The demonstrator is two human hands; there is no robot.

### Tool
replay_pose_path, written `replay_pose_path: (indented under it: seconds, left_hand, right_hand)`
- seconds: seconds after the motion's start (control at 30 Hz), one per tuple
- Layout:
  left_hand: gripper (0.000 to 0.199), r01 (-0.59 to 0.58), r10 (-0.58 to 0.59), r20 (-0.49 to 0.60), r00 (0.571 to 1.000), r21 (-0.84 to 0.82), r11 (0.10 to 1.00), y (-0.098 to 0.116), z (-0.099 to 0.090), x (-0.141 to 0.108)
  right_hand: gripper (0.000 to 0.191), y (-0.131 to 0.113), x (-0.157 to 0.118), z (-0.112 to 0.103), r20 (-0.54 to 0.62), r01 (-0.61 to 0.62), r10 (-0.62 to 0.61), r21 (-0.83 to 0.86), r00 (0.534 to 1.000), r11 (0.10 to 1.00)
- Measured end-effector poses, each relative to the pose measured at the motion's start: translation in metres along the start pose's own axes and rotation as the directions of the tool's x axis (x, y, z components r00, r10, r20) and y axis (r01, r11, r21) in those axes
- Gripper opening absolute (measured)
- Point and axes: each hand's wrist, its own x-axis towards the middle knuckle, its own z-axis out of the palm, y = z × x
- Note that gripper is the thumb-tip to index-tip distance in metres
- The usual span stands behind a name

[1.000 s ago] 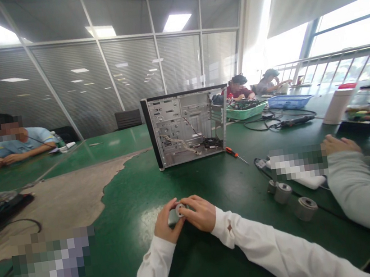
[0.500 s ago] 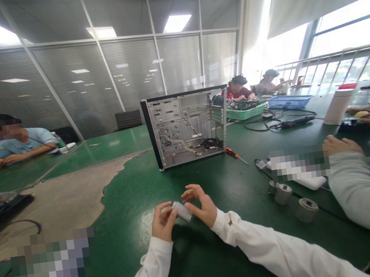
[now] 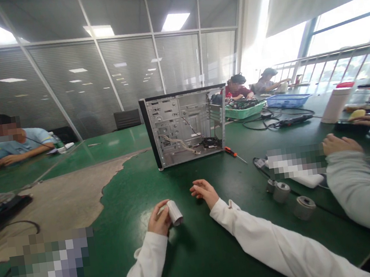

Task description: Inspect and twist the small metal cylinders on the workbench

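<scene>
My left hand (image 3: 159,220) grips a small light-grey cylinder (image 3: 175,213) from its left side, holding it tilted above the green table (image 3: 200,254). What the cylinder is I cannot make out. To its right, my right hand (image 3: 206,192) is apart from it, fingers loosely stretched to the left with nothing visible in them. Beyond both hands an opened computer case (image 3: 186,127) stands upright, showing bare metal, loose cables and a dark fan (image 3: 211,142). A screwdriver (image 3: 235,154) with an orange and black handle lies by the case's right corner.
Several metal cylinders (image 3: 304,207) stand to the right, near a white power strip (image 3: 298,171). A neighbour's sleeved arm (image 3: 358,188) rests at the right edge. Green (image 3: 244,111) and blue baskets (image 3: 289,100) sit farther back. A torn brown patch (image 3: 65,190) marks the left tabletop.
My right hand has let go of the light-grey cylinder and drawn away to the right. My left hand has moved slightly left with it and turned it more upright.
</scene>
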Motion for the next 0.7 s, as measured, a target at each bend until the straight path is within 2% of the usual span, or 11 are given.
replay_pose_path:
  seconds: [0.07, 0.1, 0.17, 0.23, 0.3, 0.4, 0.5, 0.57, 0.63, 0.7]
  left_hand:
    - [0.038, -0.147, 0.165, -0.064, 0.984, 0.226, 0.963, 0.003, -0.005, 0.002]
    - [0.035, -0.224, 0.262, -0.068, 0.963, 0.346, 0.911, 0.005, -0.007, 0.002]
    - [0.030, -0.346, 0.420, -0.020, 0.907, 0.529, 0.775, 0.009, -0.009, 0.001]
    - [0.028, -0.412, 0.478, 0.050, 0.877, 0.591, 0.694, 0.010, -0.009, 0.000]
    - [0.026, -0.441, 0.470, 0.115, 0.875, 0.590, 0.677, 0.008, -0.006, -0.001]
    - [0.030, -0.407, 0.392, 0.153, 0.907, 0.556, 0.724, 0.000, -0.002, -0.001]
    - [0.054, -0.321, 0.294, 0.135, 0.946, 0.515, 0.795, -0.009, -0.002, 0.002]
    - [0.067, -0.301, 0.271, 0.134, 0.953, 0.518, 0.801, -0.012, -0.003, 0.005]
    - [0.069, -0.298, 0.275, 0.127, 0.953, 0.558, 0.775, -0.013, -0.006, 0.006]
    - [0.065, -0.282, 0.270, 0.111, 0.956, 0.594, 0.754, -0.013, -0.008, 0.007]
  right_hand:
    - [0.034, -0.001, -0.001, 0.001, 0.009, 0.004, -0.004, -0.009, 1.000, 1.000]
    - [0.034, -0.001, -0.002, 0.002, 0.012, 0.007, -0.007, -0.015, 1.000, 1.000]
    - [0.033, -0.003, -0.003, 0.003, 0.017, 0.014, -0.013, -0.029, 1.000, 0.999]
    - [0.032, -0.004, -0.004, 0.004, 0.023, 0.023, -0.022, -0.046, 0.999, 0.999]
    - [0.031, -0.006, -0.006, 0.005, 0.030, 0.036, -0.034, -0.066, 0.999, 0.997]
    - [0.029, -0.007, -0.009, 0.008, 0.047, 0.065, -0.061, -0.100, 0.997, 0.993]
    - [0.025, -0.009, -0.013, 0.013, 0.081, 0.110, -0.099, -0.140, 0.992, 0.984]
    - [0.021, -0.013, -0.016, 0.018, 0.113, 0.142, -0.124, -0.168, 0.986, 0.976]
    - [0.016, -0.020, -0.019, 0.025, 0.159, 0.208, -0.176, -0.219, 0.972, 0.953]
    - [0.012, -0.028, -0.023, 0.033, 0.236, 0.334, -0.269, -0.306, 0.934, 0.891]
